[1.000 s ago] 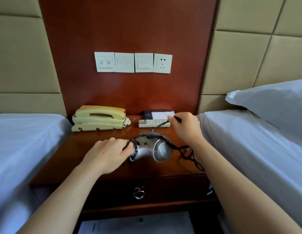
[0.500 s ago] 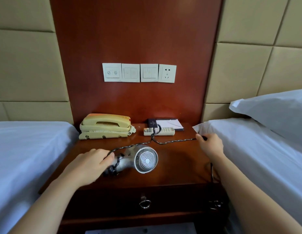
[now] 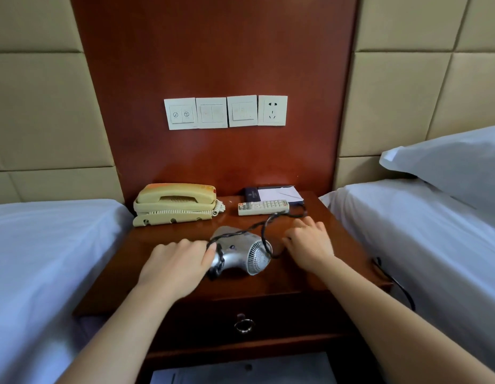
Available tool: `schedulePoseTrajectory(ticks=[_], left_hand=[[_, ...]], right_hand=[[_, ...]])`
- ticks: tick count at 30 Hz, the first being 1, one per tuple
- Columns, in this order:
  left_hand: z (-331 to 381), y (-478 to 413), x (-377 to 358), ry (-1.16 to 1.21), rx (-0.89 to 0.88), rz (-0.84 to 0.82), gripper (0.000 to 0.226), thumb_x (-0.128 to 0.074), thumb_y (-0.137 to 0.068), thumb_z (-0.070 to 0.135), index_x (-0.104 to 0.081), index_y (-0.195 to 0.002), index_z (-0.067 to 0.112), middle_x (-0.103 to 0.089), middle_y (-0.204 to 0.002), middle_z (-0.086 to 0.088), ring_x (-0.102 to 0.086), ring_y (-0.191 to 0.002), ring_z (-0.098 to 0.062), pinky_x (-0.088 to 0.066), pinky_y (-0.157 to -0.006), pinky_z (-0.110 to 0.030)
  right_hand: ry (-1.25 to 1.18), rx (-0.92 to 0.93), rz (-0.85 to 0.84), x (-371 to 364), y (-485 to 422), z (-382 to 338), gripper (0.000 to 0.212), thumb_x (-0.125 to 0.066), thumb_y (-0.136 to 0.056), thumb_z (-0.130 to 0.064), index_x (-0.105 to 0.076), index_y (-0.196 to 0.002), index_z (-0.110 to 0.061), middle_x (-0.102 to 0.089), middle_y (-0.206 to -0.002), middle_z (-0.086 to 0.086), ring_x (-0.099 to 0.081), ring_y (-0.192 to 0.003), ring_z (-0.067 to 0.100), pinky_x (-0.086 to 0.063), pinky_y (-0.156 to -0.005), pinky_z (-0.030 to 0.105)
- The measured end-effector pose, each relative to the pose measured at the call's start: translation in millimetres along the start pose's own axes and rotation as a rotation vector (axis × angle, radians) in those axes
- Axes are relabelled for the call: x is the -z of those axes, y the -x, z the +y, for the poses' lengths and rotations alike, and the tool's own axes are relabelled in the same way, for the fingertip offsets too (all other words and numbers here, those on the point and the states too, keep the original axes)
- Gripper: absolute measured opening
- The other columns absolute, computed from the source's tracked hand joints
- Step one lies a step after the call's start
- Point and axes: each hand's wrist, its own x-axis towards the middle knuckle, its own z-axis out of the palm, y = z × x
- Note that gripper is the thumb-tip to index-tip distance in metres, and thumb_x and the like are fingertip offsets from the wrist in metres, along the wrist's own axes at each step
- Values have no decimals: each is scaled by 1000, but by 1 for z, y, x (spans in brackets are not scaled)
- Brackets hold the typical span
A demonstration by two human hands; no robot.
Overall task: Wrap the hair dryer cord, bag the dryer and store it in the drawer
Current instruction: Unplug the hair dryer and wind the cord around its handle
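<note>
A silver hair dryer lies on its side on the dark wooden nightstand, its rear grille facing me. My left hand grips its handle, where black cord is wound. The black cord runs from the handle over the dryer body toward the remote, then loops down past the grille to my right hand, which holds it just right of the dryer. More cord hangs off the nightstand's right edge. The drawer with a ring pull is closed below. No bag is in view.
A cream telephone sits at the back left of the nightstand, a white remote and a notepad at the back right. Switch plates and a socket are on the wall. White beds flank both sides; a pillow lies right.
My right hand has come back from the nightstand's right edge to beside the dryer, bringing the cord in a loop past the grille. My left hand keeps hold of the handle.
</note>
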Motion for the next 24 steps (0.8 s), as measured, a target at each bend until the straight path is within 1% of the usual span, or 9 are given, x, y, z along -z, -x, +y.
schedulePoseTrajectory(ticks=[2, 4, 7, 11, 15, 17, 19, 22, 24], left_hand=[[8, -7, -2, -30, -2, -4, 39, -19, -102, 33, -47, -126, 21, -61, -109, -4, -61, -98, -27, -38, -70, -34], [18, -12, -2, -57, -12, 2, 38, -20, -103, 31, -45, -129, 20, -61, -111, -5, -62, -99, -28, -36, -69, -33], [27, -17, 1, -63, 1, 35, 39, -19, -103, 32, -51, -119, 17, -64, -106, -5, -63, -96, -28, -36, -68, -33], [41, -21, 2, -44, 10, 49, 38, -21, -103, 27, -51, -123, 16, -64, -106, -6, -63, -95, -28, -34, -65, -32], [47, -24, 2, 13, 65, 46, 40, -21, -103, 31, -57, -112, 15, -66, -106, -7, -64, -98, -29, -36, -68, -33], [50, -25, 1, 26, 84, 29, 32, -26, -102, 26, -55, -112, 16, -65, -111, -7, -63, -102, -30, -36, -70, -34], [51, -25, 2, 35, 96, 12, 32, -27, -102, 25, -55, -111, 16, -65, -112, -8, -62, -103, -30, -35, -71, -34], [52, -25, 2, 49, 87, 12, 39, -20, -102, 29, -57, -108, 16, -66, -109, -8, -63, -101, -31, -35, -71, -33], [50, -25, 2, 59, 93, 22, 43, -18, -103, 34, -57, -106, 15, -67, -106, -8, -64, -99, -30, -35, -70, -33]], right_hand=[[-206, 28, -110, -3, -2, -11, 28, -41, -94, -22, -65, -108, -22, -57, -125, 3, -45, -121, 28, -34, -94, 39], [-591, -40, -158, 3, -4, -16, 30, -40, -91, -11, -68, -99, -18, -66, -112, 5, -56, -110, 28, -42, -93, 38], [-1022, -167, -114, 26, 0, -19, 32, -45, -91, -1, -59, -67, -17, -59, -73, -4, -55, -73, 11, -44, -67, 19], [-1339, -299, 10, 41, 5, -21, 23, -42, -87, 8, -65, -86, 2, -63, -82, 9, -57, -78, 19, -45, -67, 22], [-1731, -216, -252, 51, 18, -30, 41, -25, -86, 17, -59, -84, -6, -70, -77, 11, -69, -77, 22, -56, -72, 27], [-1833, -172, -417, 58, 23, -34, 40, -24, -84, 19, -55, -100, -1, -70, -86, 18, -69, -83, 27, -58, -77, 33], [-1890, -187, -495, 65, 24, -37, 37, -26, -83, 15, -52, -105, 1, -68, -81, 16, -67, -70, 22, -58, -68, 31], [-1890, -331, -483, 75, 21, -40, 18, -37, -93, -7, -54, -88, -7, -46, -59, 1, -39, -45, 9, -39, -46, 21], [-1644, -337, -405, 76, 17, -36, 28, -46, -96, -27, -49, -74, -10, -33, -56, -1, -27, -43, 8, -26, -40, 19]])
